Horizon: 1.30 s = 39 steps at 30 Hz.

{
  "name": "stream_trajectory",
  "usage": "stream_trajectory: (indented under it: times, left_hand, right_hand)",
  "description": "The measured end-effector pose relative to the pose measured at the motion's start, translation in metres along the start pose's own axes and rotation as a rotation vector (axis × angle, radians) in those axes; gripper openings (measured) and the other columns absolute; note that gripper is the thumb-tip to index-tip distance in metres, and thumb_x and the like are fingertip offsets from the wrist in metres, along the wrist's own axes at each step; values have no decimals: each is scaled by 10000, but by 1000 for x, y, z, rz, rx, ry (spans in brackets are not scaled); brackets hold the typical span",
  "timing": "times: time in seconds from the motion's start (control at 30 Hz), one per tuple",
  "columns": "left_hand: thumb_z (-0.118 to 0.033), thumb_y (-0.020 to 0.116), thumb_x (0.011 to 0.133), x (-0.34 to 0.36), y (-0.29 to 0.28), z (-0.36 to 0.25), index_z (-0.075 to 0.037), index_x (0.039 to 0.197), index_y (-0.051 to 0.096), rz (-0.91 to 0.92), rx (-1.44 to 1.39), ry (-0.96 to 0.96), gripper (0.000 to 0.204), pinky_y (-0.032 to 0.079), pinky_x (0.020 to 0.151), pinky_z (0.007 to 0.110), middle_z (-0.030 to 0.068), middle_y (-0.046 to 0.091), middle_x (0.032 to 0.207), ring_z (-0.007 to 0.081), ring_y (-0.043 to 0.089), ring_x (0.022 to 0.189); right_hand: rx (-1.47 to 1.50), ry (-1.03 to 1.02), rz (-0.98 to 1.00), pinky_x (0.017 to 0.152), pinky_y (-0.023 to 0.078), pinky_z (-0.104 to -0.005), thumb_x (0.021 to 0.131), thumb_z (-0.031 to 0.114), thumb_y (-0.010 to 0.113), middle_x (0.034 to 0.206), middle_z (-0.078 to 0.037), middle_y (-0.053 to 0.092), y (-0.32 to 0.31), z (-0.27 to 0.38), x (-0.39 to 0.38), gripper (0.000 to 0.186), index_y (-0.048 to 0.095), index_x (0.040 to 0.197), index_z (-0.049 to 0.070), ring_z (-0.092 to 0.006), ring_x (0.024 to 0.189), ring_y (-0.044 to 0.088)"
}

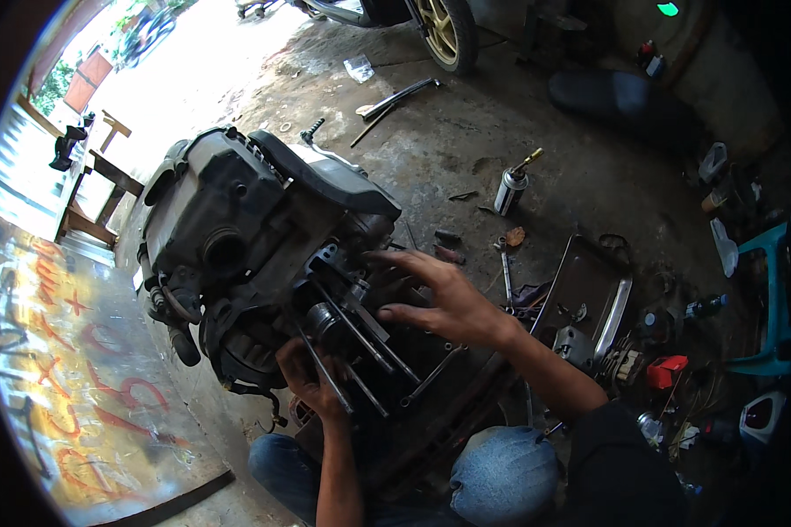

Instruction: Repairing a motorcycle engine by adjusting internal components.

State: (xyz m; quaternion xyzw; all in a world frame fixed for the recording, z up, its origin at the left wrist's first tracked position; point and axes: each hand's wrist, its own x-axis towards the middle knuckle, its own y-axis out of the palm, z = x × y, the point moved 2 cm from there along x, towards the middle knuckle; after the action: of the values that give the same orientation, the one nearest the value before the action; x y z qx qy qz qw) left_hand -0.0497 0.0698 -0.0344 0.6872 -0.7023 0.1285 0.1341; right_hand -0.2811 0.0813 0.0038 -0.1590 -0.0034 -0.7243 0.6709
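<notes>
A scooter engine [228,198] lies in front of me with its crankcase mouth toward me. From it sticks a ringed metal piston [327,321], set among several long cylinder studs [366,344]. My left hand [312,379] is beside the piston and the lower studs, its fingers curled in. What those fingers hold, if anything, is hidden by the studs and shadow. To the right of the piston, my right hand [444,299] hovers with fingers and thumb apart and nothing between them. Its fingertips are near the crankcase edge and the upper studs.
A wrench [428,378] lies below my right hand. Right of it are a metal tray [589,303], a spray can [511,191], a red part [666,371] and a teal plastic stool [765,307]. A painted board [88,369] is at left; a motorbike wheel [446,33] stands behind.
</notes>
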Motion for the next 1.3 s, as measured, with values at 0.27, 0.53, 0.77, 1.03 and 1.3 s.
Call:
stream_trajectory:
  times: [0.27, 0.53, 0.77, 1.03, 1.3]
  left_hand:
    - [-155, 616, 951, -6, -4, 2, -36, 1163, 502, -61, 102, -107, 268, 441, 704, 238, 47, 554, 968, 115, 545, 802]
    - [36, 576, 955, -9, -9, 16, -24, 1204, 491, -30, 19, -61, 270, 441, 514, 236, 62, 576, 910, 89, 535, 595]
    - [44, 558, 978, -5, 0, 0, -37, 1225, 490, -8, -200, -144, 268, 402, 456, 226, 55, 572, 898, 69, 504, 561]
    - [44, 573, 965, -9, -9, 12, -28, 1218, 530, -17, -6, -113, 266, 473, 693, 221, 66, 594, 1006, 95, 589, 790]
    - [-87, 480, 1029, -11, -9, 7, 11, 1195, 524, 6, -69, -39, 198, 477, 803, 282, 87, 602, 1015, 128, 601, 886]
  right_hand:
    - [284, 147, 79, 937, 528, -344, 920, 265, 753, 1205, -148, 700, 6, -13, 24, 463, 646, 1302, 26, -185, 1089, 659]
    - [468, 215, 67, 861, 550, -268, 968, 154, 690, 1135, -74, 705, 22, -3, 14, 329, 650, 1261, 10, -124, 1014, 663]
    - [624, 402, -317, 749, 567, -279, 1011, 187, 623, 995, -44, 646, 6, -30, 13, 292, 597, 1209, -26, -132, 877, 669]
    - [202, 333, -197, 800, 536, -289, 1006, 233, 641, 1032, -147, 698, 29, -13, -12, 394, 605, 1305, -20, -197, 953, 686]
    - [-200, 73, -75, 850, 572, -434, 918, 101, 675, 1081, -239, 667, 40, 14, -21, 402, 614, 1294, -27, -390, 988, 694]
